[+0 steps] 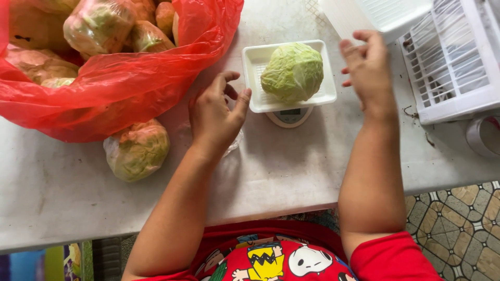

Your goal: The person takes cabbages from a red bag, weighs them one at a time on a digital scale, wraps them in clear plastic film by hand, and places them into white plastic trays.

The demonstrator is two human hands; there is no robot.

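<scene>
A green cabbage (292,71) lies in a white square tray (255,66) that rests on a small round scale (289,118). My left hand (216,114) sits on the white table just left of the tray, fingers apart, over a bit of clear plastic wrap (235,144). My right hand (368,66) hovers open to the right of the tray, holding nothing.
A red plastic bag (120,83) full of wrapped cabbages fills the far left. One wrapped cabbage (137,150) lies on the table (281,171) beside it. White slatted crates (453,57) stand at the right, a tape roll (484,136) below them. Tiled floor shows at bottom right.
</scene>
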